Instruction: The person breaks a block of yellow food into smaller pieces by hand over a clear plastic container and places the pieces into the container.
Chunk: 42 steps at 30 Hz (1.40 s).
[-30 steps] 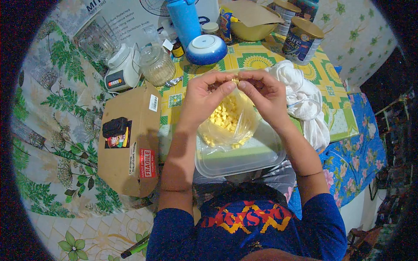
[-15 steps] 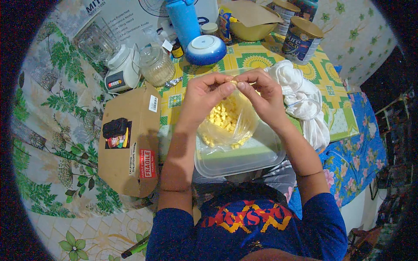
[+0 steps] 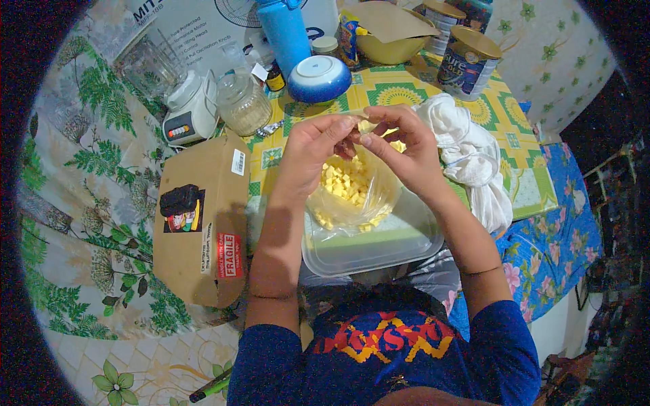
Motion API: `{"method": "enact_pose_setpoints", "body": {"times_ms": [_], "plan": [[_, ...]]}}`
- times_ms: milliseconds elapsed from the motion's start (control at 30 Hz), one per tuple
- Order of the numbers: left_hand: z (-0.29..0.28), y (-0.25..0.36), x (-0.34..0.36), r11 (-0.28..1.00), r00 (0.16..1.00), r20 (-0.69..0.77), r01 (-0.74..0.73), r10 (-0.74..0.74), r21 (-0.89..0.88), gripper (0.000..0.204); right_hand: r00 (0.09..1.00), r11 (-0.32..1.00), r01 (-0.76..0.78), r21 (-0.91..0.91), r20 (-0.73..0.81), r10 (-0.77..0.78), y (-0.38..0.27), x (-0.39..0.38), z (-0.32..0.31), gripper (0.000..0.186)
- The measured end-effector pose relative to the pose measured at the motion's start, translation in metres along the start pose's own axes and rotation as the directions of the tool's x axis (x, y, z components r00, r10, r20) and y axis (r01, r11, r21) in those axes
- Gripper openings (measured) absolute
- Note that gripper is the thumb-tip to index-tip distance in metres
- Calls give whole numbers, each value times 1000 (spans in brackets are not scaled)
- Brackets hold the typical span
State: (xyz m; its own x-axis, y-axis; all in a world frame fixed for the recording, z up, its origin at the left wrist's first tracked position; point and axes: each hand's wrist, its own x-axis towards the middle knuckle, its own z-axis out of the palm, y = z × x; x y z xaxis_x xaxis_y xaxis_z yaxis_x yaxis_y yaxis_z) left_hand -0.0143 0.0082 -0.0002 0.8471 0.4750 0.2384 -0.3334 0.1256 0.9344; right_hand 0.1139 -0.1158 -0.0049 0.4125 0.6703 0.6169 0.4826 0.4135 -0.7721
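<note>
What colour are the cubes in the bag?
Pale yellow cubes in a clear plastic bag; seen in the head view.

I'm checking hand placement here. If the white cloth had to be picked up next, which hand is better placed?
Probably the right hand: the white cloth lies just beside it, while the left hand sits across the plastic bag both hands pinch.

Home kitchen table, patterned tablecloth (image 3: 406, 91), blender base (image 3: 191, 111), tins (image 3: 467, 61)
</note>
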Motion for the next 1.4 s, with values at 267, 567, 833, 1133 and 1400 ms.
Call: {"method": "enact_pose_setpoints", "body": {"times_ms": [267, 567, 833, 1133, 1400], "plan": [[-2, -1, 0, 999, 999, 40, 17, -18, 28, 23, 993, 989, 115, -92, 1, -115, 5, 1, -1, 22], [-2, -2, 1, 998, 997, 74, 8, -12, 61, 19, 989, 981, 150, -126, 13, -150, 5, 1, -3, 20], [-3, -3, 1, 999, 997, 66, 33, -31, -19, 19, 992, 986, 121, -116, -7, -122, -1, -1, -1, 29], [0, 1, -1, 999, 994, 107, 25, -21, -33, 17, 983, 976, 182, -122, 10, -182, 5, -1, -3, 28], [1, 2, -2, 998, 992, 122, -5, 13, -65, 18, 984, 982, 177, -71, -14, -178, 2, -2, -2, 23]]}}
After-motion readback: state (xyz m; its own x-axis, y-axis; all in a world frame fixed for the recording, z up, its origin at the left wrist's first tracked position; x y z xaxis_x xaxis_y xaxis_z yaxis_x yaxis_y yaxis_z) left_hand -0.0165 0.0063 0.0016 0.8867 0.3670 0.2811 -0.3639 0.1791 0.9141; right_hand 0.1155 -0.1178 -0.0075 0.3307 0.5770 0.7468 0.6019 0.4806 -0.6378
